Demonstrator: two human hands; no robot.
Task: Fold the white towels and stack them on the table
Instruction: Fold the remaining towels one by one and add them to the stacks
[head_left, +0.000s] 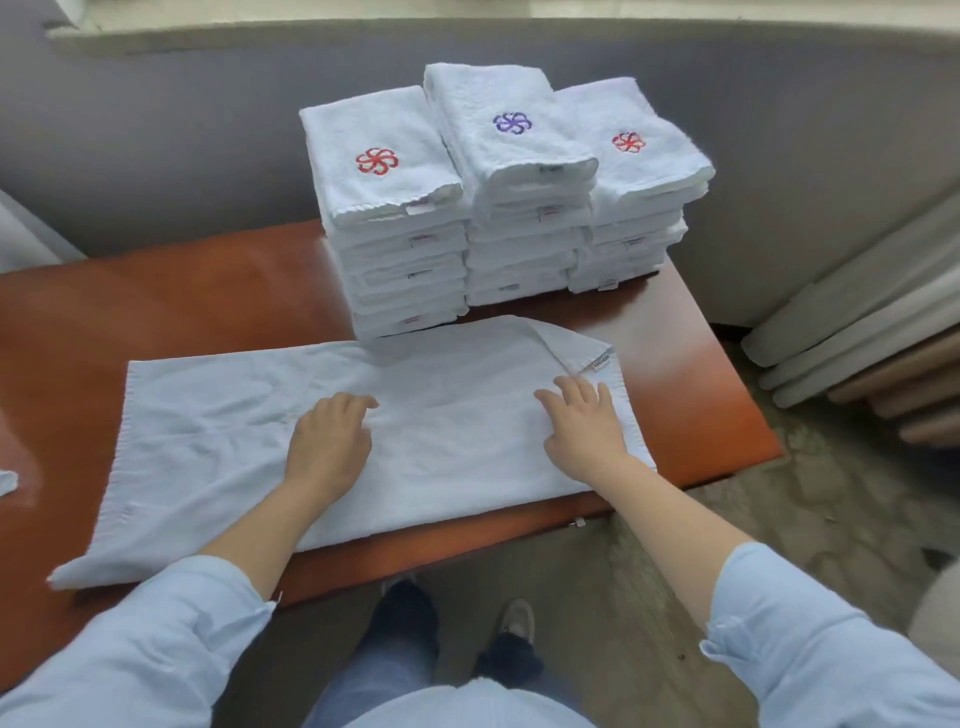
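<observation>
I am watching the white towel (218, 441) lying spread lengthwise across the brown bench (182, 296), its near left corner hanging just past the front edge. The left hand (327, 441) is resting palm-down on the towel's middle, fingers loosely bent, gripping nothing. The right hand (584, 426) is pressing flat near the right end, fingers spread, just beside a turned-back corner (571, 343) showing a label. Behind, the left stack (384, 156), middle stack (511, 124) and right stack (628, 143) of folded towels are standing side by side, touching.
</observation>
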